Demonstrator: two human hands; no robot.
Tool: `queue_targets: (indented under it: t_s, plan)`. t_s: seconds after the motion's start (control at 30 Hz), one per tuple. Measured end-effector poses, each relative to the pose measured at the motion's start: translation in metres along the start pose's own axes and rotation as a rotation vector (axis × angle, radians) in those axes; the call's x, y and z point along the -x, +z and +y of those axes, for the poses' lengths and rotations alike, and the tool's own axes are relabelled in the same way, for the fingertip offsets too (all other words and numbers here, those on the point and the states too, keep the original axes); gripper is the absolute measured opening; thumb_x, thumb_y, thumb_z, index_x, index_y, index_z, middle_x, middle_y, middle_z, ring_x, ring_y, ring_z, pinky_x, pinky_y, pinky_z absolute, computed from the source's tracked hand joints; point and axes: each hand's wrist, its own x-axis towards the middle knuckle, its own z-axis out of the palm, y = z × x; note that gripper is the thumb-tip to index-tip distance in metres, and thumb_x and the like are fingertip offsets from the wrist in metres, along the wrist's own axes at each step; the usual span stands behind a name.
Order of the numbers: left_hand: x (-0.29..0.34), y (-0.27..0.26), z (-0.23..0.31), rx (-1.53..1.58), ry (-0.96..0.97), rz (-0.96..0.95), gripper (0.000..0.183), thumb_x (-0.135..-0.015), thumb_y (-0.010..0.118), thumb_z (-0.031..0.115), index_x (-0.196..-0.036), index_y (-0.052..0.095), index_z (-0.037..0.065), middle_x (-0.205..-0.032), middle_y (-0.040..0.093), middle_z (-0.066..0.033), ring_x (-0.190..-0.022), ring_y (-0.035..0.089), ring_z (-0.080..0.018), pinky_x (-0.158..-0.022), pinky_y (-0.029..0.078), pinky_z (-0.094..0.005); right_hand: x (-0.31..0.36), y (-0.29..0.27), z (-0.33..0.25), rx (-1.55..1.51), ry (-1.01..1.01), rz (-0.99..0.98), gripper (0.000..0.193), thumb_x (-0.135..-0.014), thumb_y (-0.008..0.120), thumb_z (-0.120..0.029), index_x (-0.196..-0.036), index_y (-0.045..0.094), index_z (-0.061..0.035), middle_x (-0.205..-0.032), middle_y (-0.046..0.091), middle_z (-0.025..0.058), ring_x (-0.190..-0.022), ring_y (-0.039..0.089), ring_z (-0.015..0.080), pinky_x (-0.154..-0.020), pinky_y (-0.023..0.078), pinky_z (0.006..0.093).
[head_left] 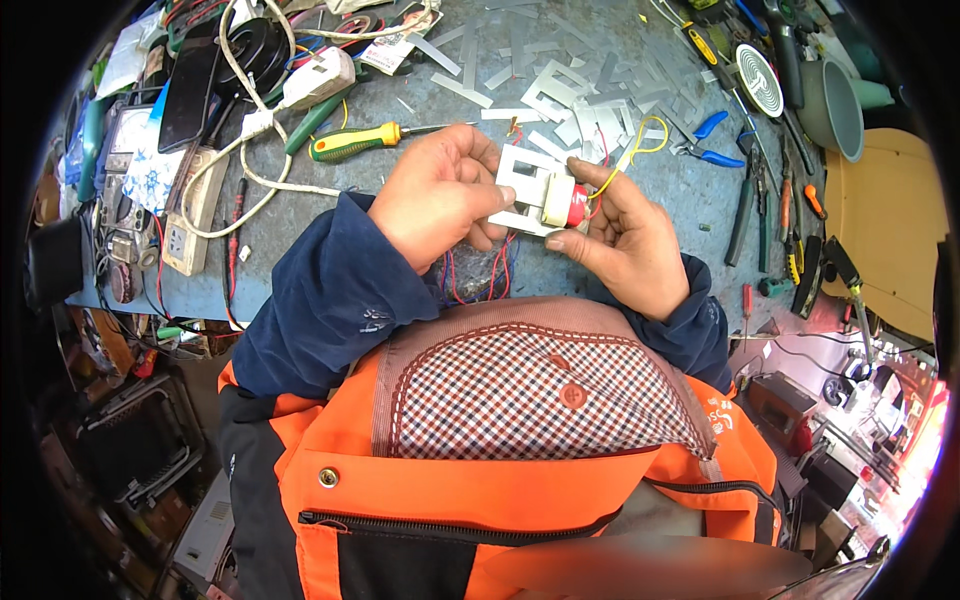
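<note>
Where the two hands meet: a small, cream plastic bobbin (557, 200) with a red-wrapped coil (578, 206) at its right end, and a flat, silver-white metal plate (514, 160) with cut-out slots at its left, all held up over the near part of the worn blue bench (390, 100).

Left hand (440, 200): pinching the plate, thumb pressed on its face; the fingers curl beneath, their tips mostly hidden.

Right hand (635, 240): pinching the bobbin, thumb at its lower edge and forefinger near its upper edge.

Thin yellow wire (652, 139): loops away from the coil's side, above the right hand.

Plate's feel: probably light, stiff and smooth, with edges that may be sharp and narrow arms that could bend; best taken flat between thumb and fingers.

Bobbin's feel: likely light and rigid, perhaps brittle at the rims; the cream sides look the safest hold, since the red wrap and the wire seem more easily damaged.

Far side of the hands: loose, flat grey metal strips (565, 95), scattered; a green-and-yellow-handled screwdriver (350, 143) lies to the left, blue-handled pliers (720, 159) to the right.
</note>
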Motion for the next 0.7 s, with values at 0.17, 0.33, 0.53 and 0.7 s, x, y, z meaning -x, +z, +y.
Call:
queue_targets:
  t_s: [0.17, 0.33, 0.53, 0.7]
  plan:
    - [-0.001, -0.002, -0.002, 0.056, -0.006, -0.029, 0.024, -0.098, 0.072, 0.004, -0.115, 0.056, -0.001, -0.081, 0.072, -0.0085, -0.063, 0.07, -0.0131, -0.052, 0.055, -0.0227, -0.001, -0.002, 0.001, 0.009, -0.003, -0.017, 0.073, -0.084, 0.092, -0.015, -0.146, 0.058, -0.0006, -0.063, 0.05, -0.0009, -0.058, 0.048, 0.0068, -0.055, 0.042, 0.0274]
    - [-0.002, -0.003, -0.003, 0.014, -0.013, -0.027, 0.025, -0.097, 0.072, 0.004, -0.115, 0.056, -0.001, -0.08, 0.072, -0.0079, -0.062, 0.069, -0.0132, -0.053, 0.055, -0.024, -0.001, 0.0, -0.001, -0.003, -0.003, -0.017, 0.073, -0.084, 0.092, -0.014, -0.147, 0.058, -0.0003, -0.065, 0.05, -0.0016, -0.059, 0.048, 0.0061, -0.055, 0.042, 0.0265]
    - [-0.002, 0.003, -0.003, -0.01, -0.009, -0.028, 0.029, -0.098, 0.071, 0.005, -0.121, 0.054, -0.001, -0.079, 0.071, -0.0071, -0.061, 0.067, -0.0126, -0.053, 0.053, -0.024, -0.001, -0.001, -0.004, -0.006, 0.021, -0.035, 0.072, -0.084, 0.091, -0.012, -0.148, 0.058, -0.0008, -0.065, 0.051, -0.0018, -0.06, 0.049, 0.0059, -0.056, 0.042, 0.0264]
    - [-0.001, 0.013, -0.011, -0.408, 0.225, 0.037, 0.038, -0.1, 0.069, 0.007, -0.132, 0.052, 0.0, -0.074, 0.068, -0.0056, -0.066, 0.066, -0.0115, -0.058, 0.05, -0.0301, -0.002, -0.007, -0.02, 0.138, 0.062, -0.073, 0.073, -0.086, 0.088, -0.01, -0.15, 0.056, -0.0014, -0.066, 0.052, -0.0002, -0.06, 0.05, 0.0085, -0.057, 0.044, 0.0283]
